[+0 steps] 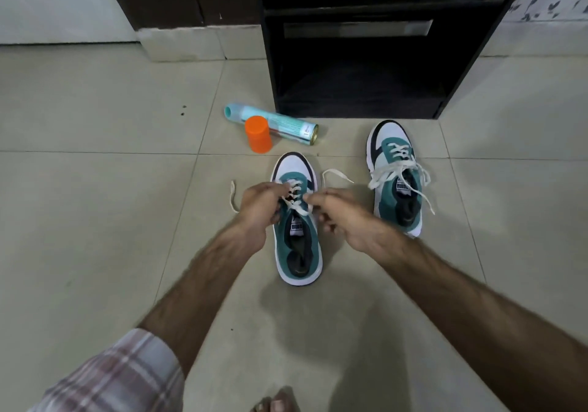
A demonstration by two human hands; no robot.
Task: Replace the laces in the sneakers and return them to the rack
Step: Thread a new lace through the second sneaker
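My left hand [257,209] and right hand [342,216] each pinch the white lace [299,209] over the near sneaker [297,220], mid-floor [95,189].

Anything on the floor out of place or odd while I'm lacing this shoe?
Yes. The spray can lies on its side beside the rack, and its orange cap stands separately against it. The other sneaker has loose lace ends trailing over its sides onto the floor. No spill or damage shows.
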